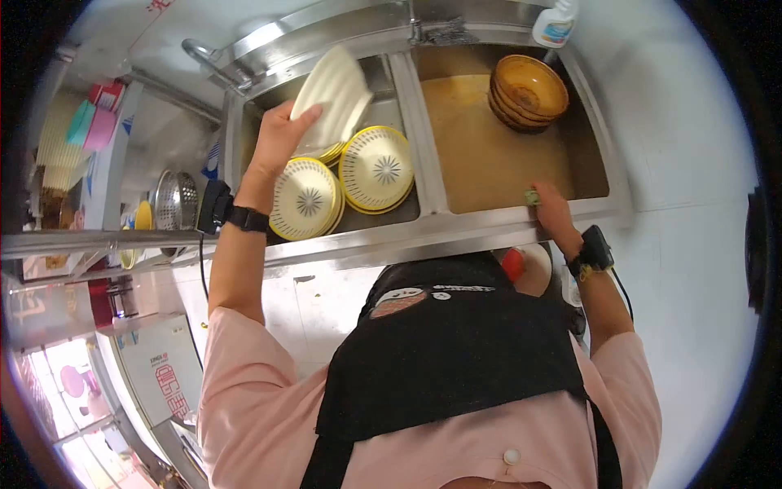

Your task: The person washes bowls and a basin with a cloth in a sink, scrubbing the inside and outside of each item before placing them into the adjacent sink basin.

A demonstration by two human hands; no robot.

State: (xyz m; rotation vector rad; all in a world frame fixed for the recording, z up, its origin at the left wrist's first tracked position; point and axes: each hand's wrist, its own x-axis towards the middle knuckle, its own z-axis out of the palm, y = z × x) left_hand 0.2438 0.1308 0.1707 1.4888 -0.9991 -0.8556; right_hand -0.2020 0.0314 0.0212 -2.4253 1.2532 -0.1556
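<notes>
White plate, tilted on edge over the left basin of a steel double sink, gripped by the left hand: arm extended upward, thumb on the near face, fingers curled behind the rim. Below it lie yellow-rimmed plates in overlapping stacks. The right hand rests on the sink's front rim, fingers bent and pinching a small green object. Stacked brown bowls stand in the right basin's murky water.
</notes>
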